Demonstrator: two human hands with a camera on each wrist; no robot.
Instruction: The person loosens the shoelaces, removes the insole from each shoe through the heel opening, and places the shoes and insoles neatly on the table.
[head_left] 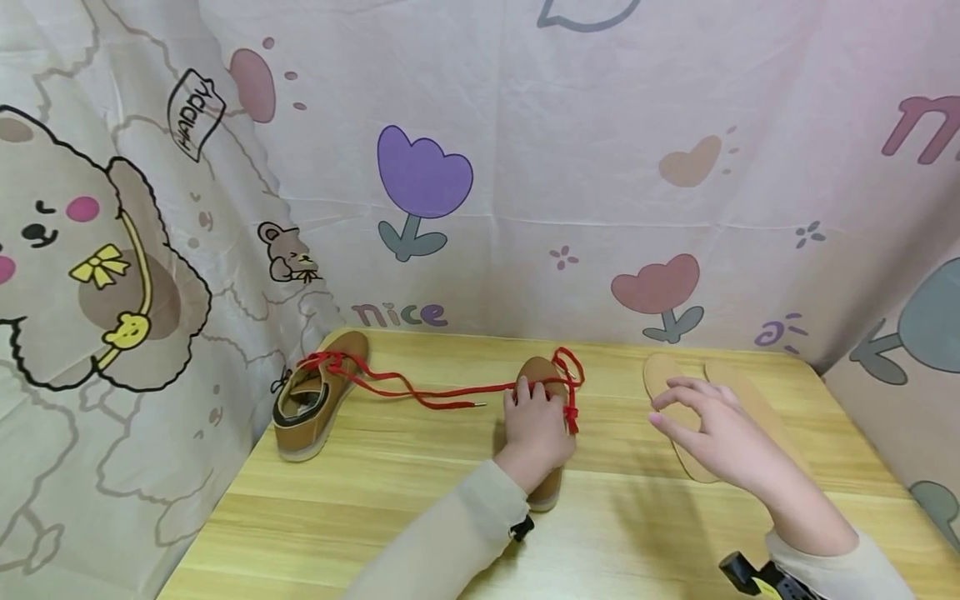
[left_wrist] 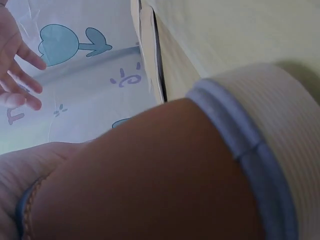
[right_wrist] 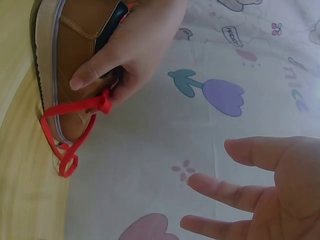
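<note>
My left hand (head_left: 536, 433) lies over the top of a brown shoe (head_left: 538, 367) in the middle of the table and grips it. In the right wrist view the thumb presses the side of this shoe (right_wrist: 75, 55), while the other fingers are partly hidden. A red shoelace (right_wrist: 70, 107) hangs in loops and a knot beside its toe. The left wrist view is mostly filled by the shoe's side (left_wrist: 150, 170). Off to the right, my right hand (head_left: 720, 429) hovers above two tan insoles, its fingers spread and nothing between them.
A second brown shoe (head_left: 330, 408) stands at the table's left edge. Its red lace (head_left: 405, 390) stretches across toward the middle shoe. The flat insoles (head_left: 757, 408) lie side by side at the right. Printed cloth (head_left: 517, 167) hangs behind the wooden table (head_left: 420, 492).
</note>
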